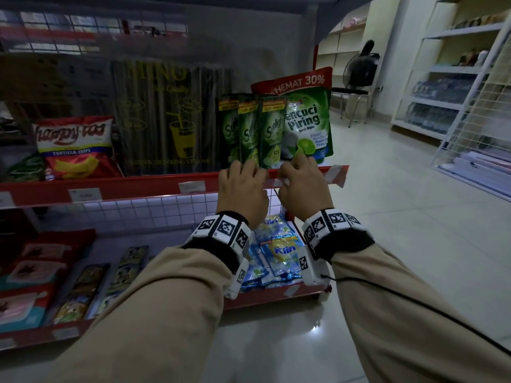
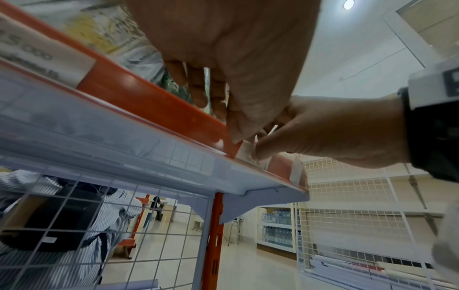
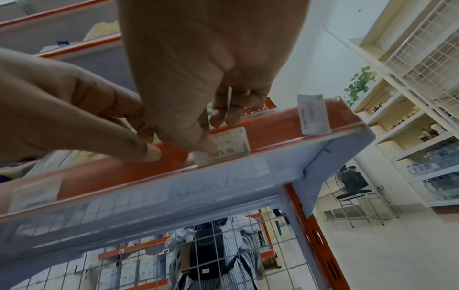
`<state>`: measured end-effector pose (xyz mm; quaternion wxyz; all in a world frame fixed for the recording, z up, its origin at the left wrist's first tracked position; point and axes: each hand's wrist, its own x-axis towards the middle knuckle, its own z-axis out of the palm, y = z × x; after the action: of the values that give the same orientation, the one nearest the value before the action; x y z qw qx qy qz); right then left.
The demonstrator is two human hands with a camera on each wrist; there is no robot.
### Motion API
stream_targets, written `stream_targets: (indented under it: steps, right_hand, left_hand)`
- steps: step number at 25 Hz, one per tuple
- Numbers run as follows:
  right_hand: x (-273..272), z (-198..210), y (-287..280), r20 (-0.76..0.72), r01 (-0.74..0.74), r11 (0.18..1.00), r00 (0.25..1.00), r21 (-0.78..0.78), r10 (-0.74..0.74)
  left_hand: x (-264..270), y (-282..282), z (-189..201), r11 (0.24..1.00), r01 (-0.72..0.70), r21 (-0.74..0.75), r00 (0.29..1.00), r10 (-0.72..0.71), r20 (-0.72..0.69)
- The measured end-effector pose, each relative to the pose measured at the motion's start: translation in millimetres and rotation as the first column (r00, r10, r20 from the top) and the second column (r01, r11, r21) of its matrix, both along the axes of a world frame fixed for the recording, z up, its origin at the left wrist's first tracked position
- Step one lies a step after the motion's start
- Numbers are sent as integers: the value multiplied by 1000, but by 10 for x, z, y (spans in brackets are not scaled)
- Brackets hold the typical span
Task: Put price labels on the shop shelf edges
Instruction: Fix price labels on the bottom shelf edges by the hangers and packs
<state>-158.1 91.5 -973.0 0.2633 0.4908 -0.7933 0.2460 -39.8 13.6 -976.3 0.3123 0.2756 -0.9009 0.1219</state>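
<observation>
Red shelf edge (image 1: pixel 138 186) gripped by L hand (image 1: pixel 243 189), R hand (image 1: pixel 304 189) pinching white price label (image 3: pixel 233 143)

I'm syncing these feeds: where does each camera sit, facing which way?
Head: worn on head, faces forward-down at shelf edge; left hand, right hand, sleeves show.
Left wrist: under left hand, faces up along it; right hand too.
Right wrist: under right hand, faces up at price label.
Both wrist views share the price label.

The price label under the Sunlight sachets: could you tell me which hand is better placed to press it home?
Right, probably. The right hand has its thumb on the price label; the left hand grips the shelf edge beside it.
</observation>
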Motion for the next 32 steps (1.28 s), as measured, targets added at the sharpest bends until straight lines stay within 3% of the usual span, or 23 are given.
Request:
stream_targets:
  steps: [3,6,11,15,19,21,27,32]
  right_hand:
    - [-13,59,8,93,-17,1000,996,16,15]
    - [-50,148,33,272,-94,995,957,-45,103]
    - [-19,217,67,532,-133,862,737,-489,416]
    - [40,194,38,638,-125,784,510,-608,577]
    - [123,128,27,644,-201,757,420,-621,640]
    - [116,123,25,632,-226,779,475,-585,612]
    - [-27,213,57,461,-199,895,800,-400,384]
    - [-99,327,1,353,-249,930,873,-269,336]
  left_hand:
    - [4,-12,20,1000,4,-28,1000,-4,-8]
    - [7,-27,28,997,62,49,998,-60,-28]
    - [29,-103,53,976,157,149,987,-148,-68]
    - [56,-113,33,949,232,214,961,-190,-201]
    - [29,-108,42,933,230,278,952,-158,-261]
    - [20,-107,47,935,217,281,950,-137,-280]
    - [63,-102,56,953,205,221,963,-157,-219]
    - [112,-174,88,910,299,287,935,-220,-278]
